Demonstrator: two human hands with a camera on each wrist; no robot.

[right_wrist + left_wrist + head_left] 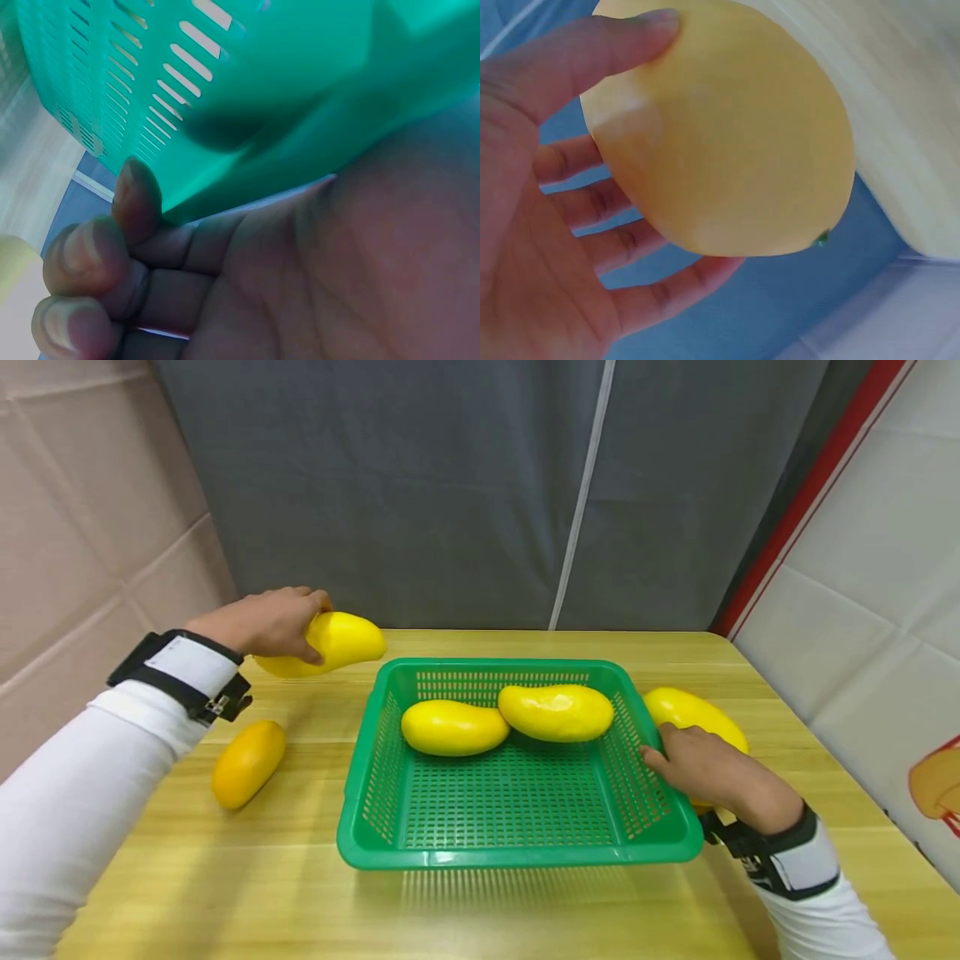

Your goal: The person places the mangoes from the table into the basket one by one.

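Above the table at the left, my left hand (273,620) holds a large yellow mango (347,639), its thumb on the near side. The left wrist view shows this mango (735,142) filling the hand, the other fingers behind it and a small green spot at one end. My right hand (708,768) grips the right rim of a green plastic basket (525,858). Its curled fingers (90,251) show below the basket wall in the right wrist view. Inside the basket, two yellow mangoes (453,728) (555,712) lie side by side toward the back.
An orange-yellow mango (247,764) lies on the wooden table (300,893) left of the basket. Another yellow mango (697,714) sits right of the basket, partly hidden behind my right hand. A grey curtain (397,493) hangs along the table's back edge, with pale walls on both sides.
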